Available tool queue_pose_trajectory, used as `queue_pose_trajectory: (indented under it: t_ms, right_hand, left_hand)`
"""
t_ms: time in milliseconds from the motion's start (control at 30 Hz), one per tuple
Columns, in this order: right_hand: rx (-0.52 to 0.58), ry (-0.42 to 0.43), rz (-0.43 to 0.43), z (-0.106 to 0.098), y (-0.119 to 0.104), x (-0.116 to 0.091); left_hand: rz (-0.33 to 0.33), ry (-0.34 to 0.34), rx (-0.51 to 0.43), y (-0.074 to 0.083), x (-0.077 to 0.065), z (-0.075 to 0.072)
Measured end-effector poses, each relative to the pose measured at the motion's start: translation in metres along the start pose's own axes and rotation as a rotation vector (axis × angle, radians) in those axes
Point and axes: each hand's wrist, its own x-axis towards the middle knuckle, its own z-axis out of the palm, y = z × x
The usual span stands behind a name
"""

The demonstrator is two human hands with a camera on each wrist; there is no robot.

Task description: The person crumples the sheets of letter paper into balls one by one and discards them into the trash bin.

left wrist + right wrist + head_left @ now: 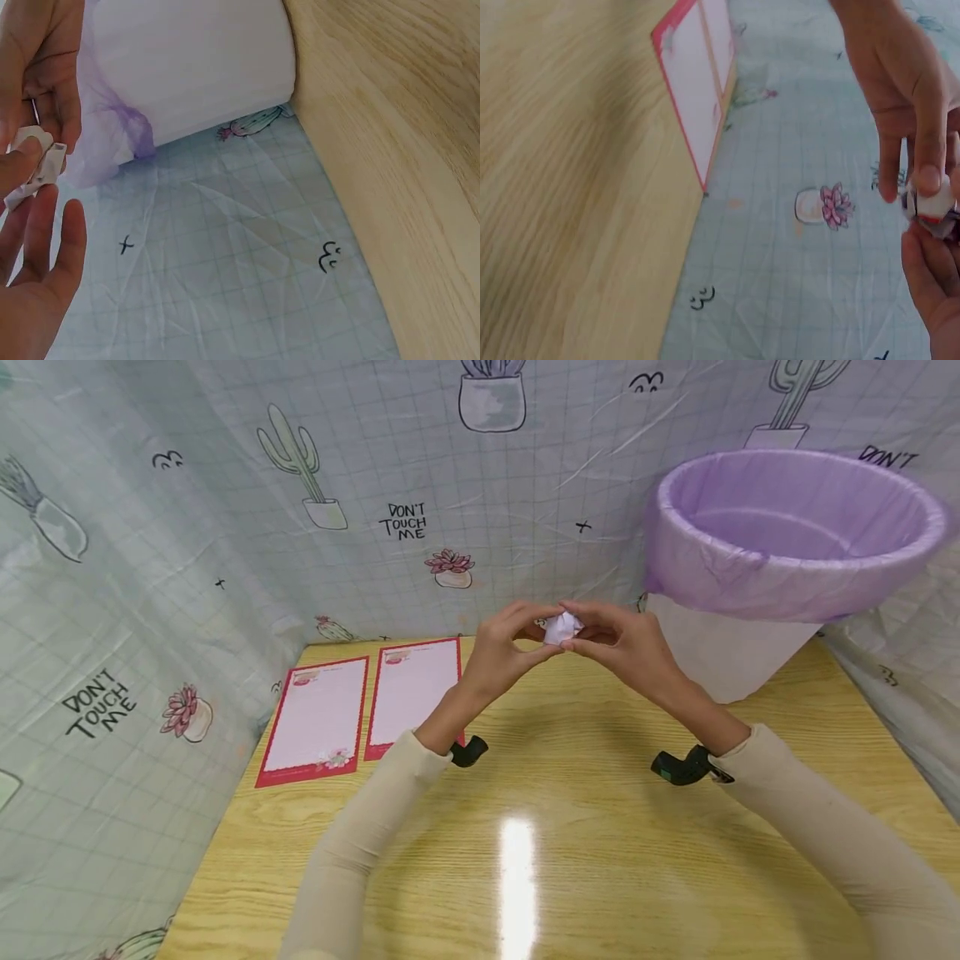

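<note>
A small crumpled ball of white paper point(562, 628) is held up above the far part of the table, between both hands. My left hand point(506, 643) pinches it from the left with thumb and fingers. From the right, my right hand point(633, 643) grips the same ball, so the fingertips of the two hands nearly meet around it. Creased folds show on the paper point(41, 169) in the left wrist view. A bit of red shows on the wad point(932, 210) in the right wrist view.
Two red-bordered sheets, a left one point(318, 718) and a right one point(416, 693), lie on the wooden table point(585, 860). A white bin point(723, 647) with a purple bag point(750, 577) over its rim stands at the right. A cactus-print sheet point(360, 435) hangs behind.
</note>
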Motion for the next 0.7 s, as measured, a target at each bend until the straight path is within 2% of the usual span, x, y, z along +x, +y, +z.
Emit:
queue_pose_trajectory:
  t_ms: [100,233,300,400,467,600,700]
  right_hand:
    - [-0.035,0.011,-0.025,0.0,0.0,-0.002]
    - [-0.087,0.06,-0.013,0.002,-0.003,-0.002]
    - [-0.086,0.076,-0.015,0.002,-0.005,-0.001]
    - [-0.086,0.083,-0.022,0.0,-0.005,0.0]
    - [-0.077,0.077,-0.022,-0.002,-0.004,0.001]
    - [-0.062,0.054,-0.011,-0.006,-0.002,0.001]
    - [-0.053,0.055,-0.004,-0.009,-0.005,0.003]
  left_hand:
    - [-0.007,-0.002,0.005,0.0,-0.001,0.001]
    - [0.066,0.0,0.086,0.0,-0.001,0.003]
    - [0.077,0.008,0.096,0.001,0.001,0.004]
    - [0.042,0.017,0.077,0.004,0.006,0.004]
    - [-0.006,0.019,0.039,0.005,0.009,0.004]
    - [-0.102,0.021,-0.092,0.006,0.011,0.003]
    - [-0.13,0.018,-0.173,0.008,0.013,0.001]
